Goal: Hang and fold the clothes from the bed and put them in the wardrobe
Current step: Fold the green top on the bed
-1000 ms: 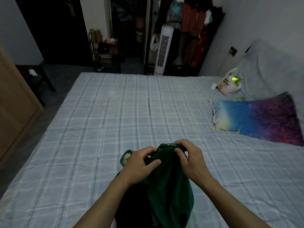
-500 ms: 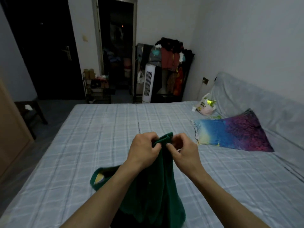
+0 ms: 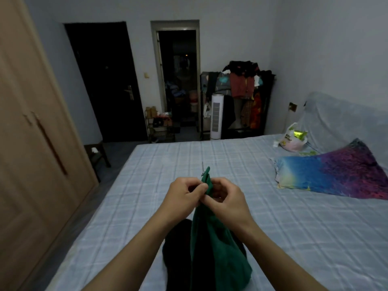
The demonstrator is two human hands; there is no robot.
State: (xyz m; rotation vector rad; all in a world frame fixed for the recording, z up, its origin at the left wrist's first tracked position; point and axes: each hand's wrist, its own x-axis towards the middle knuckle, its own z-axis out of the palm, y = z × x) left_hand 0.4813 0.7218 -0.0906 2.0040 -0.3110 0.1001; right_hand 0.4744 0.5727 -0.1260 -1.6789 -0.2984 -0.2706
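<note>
While both hands are pinching one top edge | left hand [image 3: 184, 193] and right hand [image 3: 227, 199] are holding green garment [image 3: 218, 255] over bed [image 3: 283, 238] | risk: bunched cloth is likely slipping or folding crooked.

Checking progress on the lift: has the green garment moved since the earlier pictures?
Yes. The green garment, pinched by left hand and right hand, has risen off the bed.
</note>
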